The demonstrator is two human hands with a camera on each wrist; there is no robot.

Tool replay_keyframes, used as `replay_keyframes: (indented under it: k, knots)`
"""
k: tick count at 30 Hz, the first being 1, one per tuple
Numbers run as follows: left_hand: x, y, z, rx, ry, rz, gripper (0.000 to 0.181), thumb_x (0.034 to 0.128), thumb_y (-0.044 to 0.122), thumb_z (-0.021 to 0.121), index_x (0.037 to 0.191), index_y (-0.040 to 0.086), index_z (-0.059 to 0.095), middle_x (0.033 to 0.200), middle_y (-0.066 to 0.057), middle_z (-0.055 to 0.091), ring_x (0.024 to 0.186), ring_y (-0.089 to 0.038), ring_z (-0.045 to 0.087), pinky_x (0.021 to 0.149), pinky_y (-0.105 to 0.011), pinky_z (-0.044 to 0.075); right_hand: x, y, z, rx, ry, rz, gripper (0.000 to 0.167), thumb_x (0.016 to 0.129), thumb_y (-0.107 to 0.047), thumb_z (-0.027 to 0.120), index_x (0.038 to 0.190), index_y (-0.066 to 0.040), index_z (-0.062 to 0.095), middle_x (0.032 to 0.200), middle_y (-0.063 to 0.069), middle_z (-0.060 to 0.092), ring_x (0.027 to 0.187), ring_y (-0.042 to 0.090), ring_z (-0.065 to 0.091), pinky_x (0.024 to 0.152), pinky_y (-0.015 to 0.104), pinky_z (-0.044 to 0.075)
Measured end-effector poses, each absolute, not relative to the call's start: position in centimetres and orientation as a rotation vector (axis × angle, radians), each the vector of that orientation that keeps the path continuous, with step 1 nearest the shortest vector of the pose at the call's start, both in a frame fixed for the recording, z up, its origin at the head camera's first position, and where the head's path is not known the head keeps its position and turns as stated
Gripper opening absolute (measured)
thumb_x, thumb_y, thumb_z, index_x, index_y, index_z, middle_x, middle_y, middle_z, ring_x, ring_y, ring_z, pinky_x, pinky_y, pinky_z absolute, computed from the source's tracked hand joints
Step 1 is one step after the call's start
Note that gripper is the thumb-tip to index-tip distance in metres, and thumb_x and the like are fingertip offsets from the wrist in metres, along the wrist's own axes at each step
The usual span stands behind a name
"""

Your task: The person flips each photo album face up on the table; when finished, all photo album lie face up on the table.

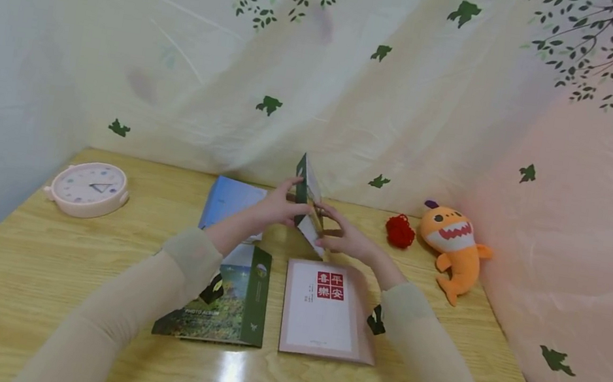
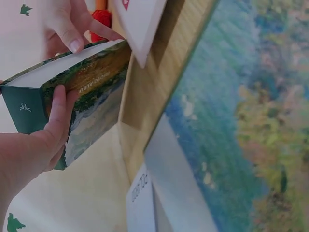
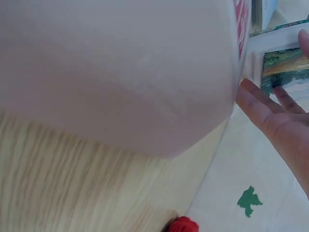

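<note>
A dark green photo album (image 1: 303,192) stands upright, tilted, above the back of the table, held between both hands. The left hand (image 1: 281,204) grips its spine side, and in the left wrist view the fingers of that hand (image 2: 34,150) curl round the green spine and the picture cover (image 2: 99,108). On the page-edge side, the right hand (image 1: 349,235) holds the album with thumb and fingers spread over it. In the right wrist view the right hand (image 3: 285,125) reaches round the album's picture cover (image 3: 285,67).
Nearer lie a green photo album (image 1: 257,296) and a pinkish-white book (image 1: 319,325). Behind the left arm is a blue book (image 1: 230,203). A pink clock (image 1: 89,188) stands at left; red yarn (image 1: 399,231) and an orange shark toy (image 1: 459,260) lie at right.
</note>
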State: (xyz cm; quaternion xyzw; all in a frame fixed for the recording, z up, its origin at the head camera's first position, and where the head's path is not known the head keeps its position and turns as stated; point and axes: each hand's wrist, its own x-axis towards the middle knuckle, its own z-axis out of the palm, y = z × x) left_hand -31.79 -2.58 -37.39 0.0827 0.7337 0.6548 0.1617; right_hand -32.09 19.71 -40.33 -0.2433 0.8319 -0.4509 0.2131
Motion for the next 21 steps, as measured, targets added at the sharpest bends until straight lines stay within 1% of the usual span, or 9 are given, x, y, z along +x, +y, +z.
replay_keyframes:
  k: [3,7,10,13,16,19,21]
  knots:
    - [-31.6,-2.4,-37.6,0.247,2.056,1.899,0.084,0.0873,0.014,0.068,0.152,0.023,0.014,0.141,-0.024,0.037,0.101,-0.038,0.061,0.086,-0.043,0.054,-32.2,20.2,-40.5,-0.696,2.32,-1.231,0.083,0.089,-0.017,0.067,0.15,-0.037,0.015,0.156,0.009,0.013,0.132,0.045,0.034,0.091,0.057,0.047]
    - [-31.6,-2.3,-38.0,0.275,2.034,1.913,0.082,0.0871,0.016,0.069,0.151,0.025,0.019,0.142,-0.023,0.036,0.103,-0.038,0.06,0.089,-0.048,0.051,-32.3,20.7,-40.6,-0.709,2.355,-1.214,0.083,0.087,-0.017,0.068,0.151,-0.035,0.017,0.155,0.011,0.016,0.132,0.044,0.035,0.092,0.055,0.047]
    - [-31.6,-2.4,-38.3,0.298,2.046,1.889,0.079,0.0872,0.018,0.069,0.15,0.027,0.022,0.142,-0.022,0.035,0.106,-0.037,0.059,0.088,-0.047,0.052,-32.4,21.0,-40.8,-0.712,2.408,-1.179,0.085,0.085,-0.017,0.071,0.151,-0.03,0.019,0.155,0.011,0.018,0.131,0.041,0.037,0.097,0.055,0.043]
    - [-31.6,-2.6,-38.7,0.308,2.06,1.862,0.078,0.0869,0.019,0.069,0.149,0.027,0.023,0.143,-0.022,0.035,0.105,-0.036,0.06,0.086,-0.045,0.053,-32.5,21.3,-41.0,-0.706,2.465,-1.117,0.086,0.082,-0.018,0.074,0.15,-0.027,0.022,0.154,0.01,0.02,0.129,0.039,0.04,0.101,0.055,0.04]
    - [-31.6,-2.9,-39.0,0.302,2.056,1.847,0.08,0.0862,0.018,0.07,0.15,0.026,0.023,0.144,-0.023,0.034,0.1,-0.035,0.062,0.085,-0.045,0.054,-32.6,21.5,-41.3,-0.686,2.508,-1.057,0.086,0.081,-0.021,0.076,0.149,-0.027,0.025,0.154,0.009,0.023,0.127,0.037,0.043,0.101,0.055,0.04]
    - [-31.4,-3.1,-39.0,0.303,2.059,1.82,0.082,0.0862,0.017,0.07,0.151,0.024,0.02,0.145,-0.024,0.032,0.096,-0.035,0.064,0.085,-0.045,0.054,-32.6,21.8,-41.5,-0.676,2.535,-1.02,0.085,0.08,-0.022,0.076,0.149,-0.026,0.027,0.153,0.012,0.025,0.126,0.039,0.044,0.099,0.056,0.041]
    - [-31.3,-3.2,-39.0,0.31,2.079,1.79,0.083,0.0864,0.018,0.07,0.151,0.023,0.019,0.146,-0.026,0.031,0.096,-0.036,0.064,0.086,-0.046,0.053,-32.7,21.9,-41.6,-0.673,2.552,-0.996,0.084,0.08,-0.023,0.076,0.148,-0.026,0.028,0.152,0.013,0.026,0.126,0.04,0.044,0.099,0.057,0.041]
